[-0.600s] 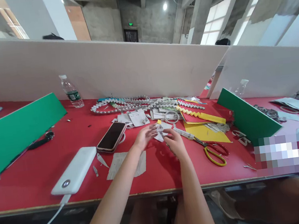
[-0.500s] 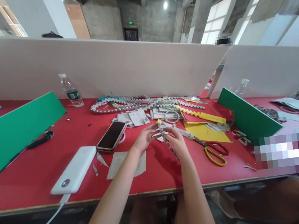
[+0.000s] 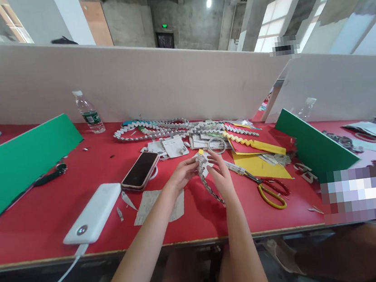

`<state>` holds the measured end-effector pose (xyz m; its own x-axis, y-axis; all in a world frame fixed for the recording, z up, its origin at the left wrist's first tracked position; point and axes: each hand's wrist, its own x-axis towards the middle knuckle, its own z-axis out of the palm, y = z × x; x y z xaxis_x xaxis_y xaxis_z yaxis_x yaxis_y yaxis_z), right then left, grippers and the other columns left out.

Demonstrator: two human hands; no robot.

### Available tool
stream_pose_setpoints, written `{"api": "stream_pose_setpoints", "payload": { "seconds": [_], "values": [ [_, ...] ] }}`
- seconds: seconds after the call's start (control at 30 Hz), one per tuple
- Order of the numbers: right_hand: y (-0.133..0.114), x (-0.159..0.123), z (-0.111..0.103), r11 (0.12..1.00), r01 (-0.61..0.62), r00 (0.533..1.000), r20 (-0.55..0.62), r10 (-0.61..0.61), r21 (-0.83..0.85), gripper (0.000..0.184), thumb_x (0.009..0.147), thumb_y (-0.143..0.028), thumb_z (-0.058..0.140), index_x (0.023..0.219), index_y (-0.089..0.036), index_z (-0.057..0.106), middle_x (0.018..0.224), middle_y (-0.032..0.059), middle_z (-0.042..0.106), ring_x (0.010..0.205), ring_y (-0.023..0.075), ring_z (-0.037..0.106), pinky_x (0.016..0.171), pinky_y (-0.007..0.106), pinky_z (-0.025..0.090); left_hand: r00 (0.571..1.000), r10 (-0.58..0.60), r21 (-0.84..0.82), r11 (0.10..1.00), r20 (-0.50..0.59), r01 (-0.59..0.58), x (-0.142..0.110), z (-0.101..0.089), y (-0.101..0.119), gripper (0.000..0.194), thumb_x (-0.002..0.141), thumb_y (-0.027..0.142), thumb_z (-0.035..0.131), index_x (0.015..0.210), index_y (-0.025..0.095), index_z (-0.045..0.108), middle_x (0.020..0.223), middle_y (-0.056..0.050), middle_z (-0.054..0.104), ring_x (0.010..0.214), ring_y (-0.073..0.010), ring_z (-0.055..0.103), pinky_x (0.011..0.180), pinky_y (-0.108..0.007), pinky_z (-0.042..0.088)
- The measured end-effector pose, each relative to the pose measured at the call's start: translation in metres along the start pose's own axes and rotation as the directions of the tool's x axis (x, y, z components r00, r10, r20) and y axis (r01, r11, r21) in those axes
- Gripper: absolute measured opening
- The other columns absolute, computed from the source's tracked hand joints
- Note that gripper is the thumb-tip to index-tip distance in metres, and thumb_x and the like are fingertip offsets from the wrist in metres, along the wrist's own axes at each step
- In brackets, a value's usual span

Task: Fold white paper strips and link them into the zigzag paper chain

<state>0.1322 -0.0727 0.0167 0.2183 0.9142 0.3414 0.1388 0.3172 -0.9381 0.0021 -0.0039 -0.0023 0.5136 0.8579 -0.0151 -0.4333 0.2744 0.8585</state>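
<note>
A braided strip of folded paper [image 3: 208, 187], grey and white with a small yellow piece at its top end, curves down between my hands over the red table. My left hand [image 3: 184, 172] pinches the strip near that top end. To the right, my right hand [image 3: 222, 172] has its fingers apart beside the strip, and its palm side faces it. Whether a right fingertip touches the paper is hard to make out. Scissors [image 3: 261, 184] with one red and one yellow handle lie right of my right hand. A flat paper sheet [image 3: 160, 205] lies below my left hand.
At left are a phone [image 3: 141, 170], a white power bank [image 3: 94, 214] with a cable and a water bottle [image 3: 89, 114]. Behind the hands lie long zigzag paper chains [image 3: 159, 133], paper slips and yellow sheets [image 3: 263, 168]. Green panels [image 3: 314, 141] flank the space; a person sits right.
My right hand's fingers have opened and drawn away from the strip, which shows more fully now. The strip's lower length has swung slightly. My left hand keeps its hold.
</note>
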Motion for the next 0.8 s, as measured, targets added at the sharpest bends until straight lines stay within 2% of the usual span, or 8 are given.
{"api": "stream_pose_setpoints", "payload": {
  "seconds": [0.13,0.27,0.4,0.53,0.67,0.8],
  "values": [
    [-0.003,-0.001,-0.002,0.983,0.151,0.988,0.053,-0.146,-0.107,0.032,0.083,-0.023,0.044,0.111,-0.029,0.059,0.127,0.0043,0.045,0.121,0.019,0.04,0.097,0.034,0.037,0.998,-0.051,0.017,0.999,0.034,0.051,-0.003,0.001,0.002,0.021,0.064,0.022,0.072,0.083,0.014,0.066,0.068,-0.002,0.06,0.059,-0.0087,0.055,0.059,-0.02,0.043],
    [-0.005,-0.002,-0.005,0.957,0.188,0.982,0.047,-0.182,-0.221,0.023,0.084,-0.023,0.045,0.098,-0.027,0.063,0.128,0.0036,0.043,0.123,0.0199,0.037,0.101,0.037,0.032,0.995,-0.09,0.045,0.995,0.044,0.088,-0.003,0.001,0.002,0.02,0.064,0.02,0.072,0.082,0.013,0.066,0.065,-0.001,0.058,0.057,-0.0084,0.054,0.057,-0.02,0.042],
    [-0.001,0.0,-0.009,0.953,0.176,0.984,0.036,-0.173,-0.246,0.018,0.085,-0.027,0.045,0.09,-0.024,0.063,0.121,0.0058,0.049,0.118,0.0213,0.042,0.096,0.038,0.036,0.994,-0.108,0.008,0.994,-0.008,0.108,-0.004,0.002,0.002,0.027,0.064,0.018,0.072,0.09,0.014,0.066,0.069,-0.002,0.062,0.057,-0.0083,0.056,0.057,-0.02,0.043],
    [0.008,0.004,-0.009,0.964,0.132,0.991,-0.001,-0.136,-0.233,0.018,0.084,-0.032,0.047,0.085,-0.021,0.062,0.108,0.0082,0.054,0.106,0.0207,0.049,0.085,0.033,0.043,0.991,-0.115,-0.015,0.993,-0.065,0.115,-0.005,0.003,0.004,0.042,0.063,0.015,0.072,0.104,0.017,0.063,0.074,-0.002,0.065,0.057,-0.0082,0.058,0.056,-0.02,0.044],
    [0.01,0.005,-0.007,0.975,0.068,0.995,-0.059,-0.083,-0.209,0.021,0.082,-0.036,0.049,0.076,-0.019,0.06,0.102,0.0084,0.054,0.098,0.0194,0.052,0.074,0.028,0.046,0.993,-0.101,-0.012,0.995,-0.065,0.1,-0.006,0.005,0.005,0.04,0.063,0.014,0.072,0.102,0.015,0.063,0.075,-0.004,0.066,0.056,-0.0089,0.058,0.055,-0.021,0.046],
    [0.008,0.003,-0.006,0.985,0.048,0.996,-0.062,-0.059,-0.163,0.024,0.082,-0.039,0.048,0.075,-0.019,0.059,0.091,0.0063,0.057,0.088,0.0184,0.053,0.066,0.026,0.047,0.996,-0.079,-0.001,0.997,-0.04,0.08,-0.007,0.006,0.004,0.038,0.064,0.015,0.073,0.101,0.014,0.064,0.074,-0.003,0.066,0.061,-0.0094,0.059,0.059,-0.021,0.047]
  ]
}}
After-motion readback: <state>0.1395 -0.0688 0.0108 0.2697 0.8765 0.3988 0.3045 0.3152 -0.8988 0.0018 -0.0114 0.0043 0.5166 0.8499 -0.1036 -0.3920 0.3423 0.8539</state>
